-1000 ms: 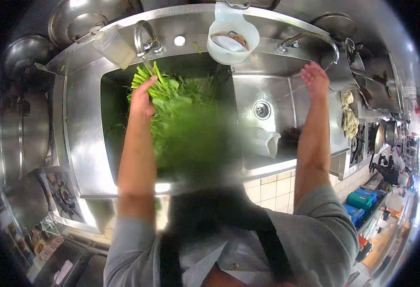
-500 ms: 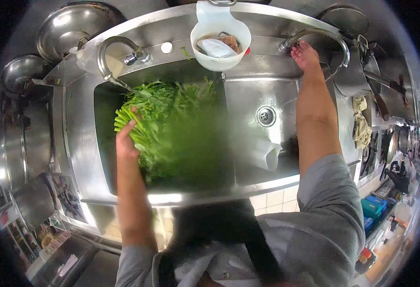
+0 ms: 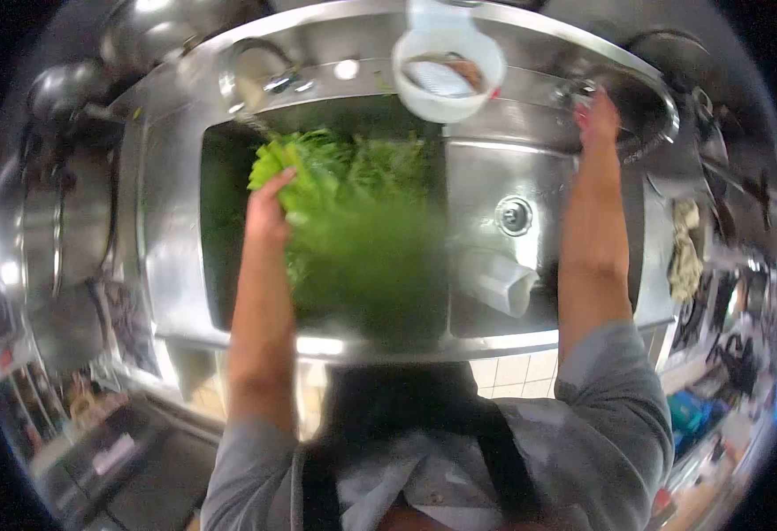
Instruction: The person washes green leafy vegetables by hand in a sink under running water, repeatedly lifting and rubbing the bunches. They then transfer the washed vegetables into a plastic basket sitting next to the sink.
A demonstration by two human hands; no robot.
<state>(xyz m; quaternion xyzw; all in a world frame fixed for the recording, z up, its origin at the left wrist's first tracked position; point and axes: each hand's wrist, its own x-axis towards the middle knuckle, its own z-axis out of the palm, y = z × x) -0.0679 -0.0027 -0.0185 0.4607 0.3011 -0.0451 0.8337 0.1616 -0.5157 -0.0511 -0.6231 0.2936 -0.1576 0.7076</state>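
My left hand [image 3: 269, 208] is closed around the cut stems of a bunch of leafy greens [image 3: 313, 181], tilted over the left sink basin. More loose greens [image 3: 388, 164] float in the dark water of that basin. A thin stream runs from the left tap [image 3: 229, 84] towards the stem ends. At the back right, my right hand [image 3: 599, 115] reaches to the base of the right tap [image 3: 674, 115], fingers curled at its handle. Blur and the hand itself hide most of the handle. Water falls from the right spout.
A white plastic scoop [image 3: 446, 106] with a scrubber and other items stands on the back ledge. The right basin holds a drain [image 3: 514, 215] and a translucent white container [image 3: 503, 283] lying on its side. Cloths [image 3: 685, 248] hang at the right edge. Large metal pans [image 3: 154, 40] stand back left.
The view has shifted, so the sink sits further right in the picture. My left hand has lifted the greens up towards the left tap's stream. My right hand stays at the right tap.
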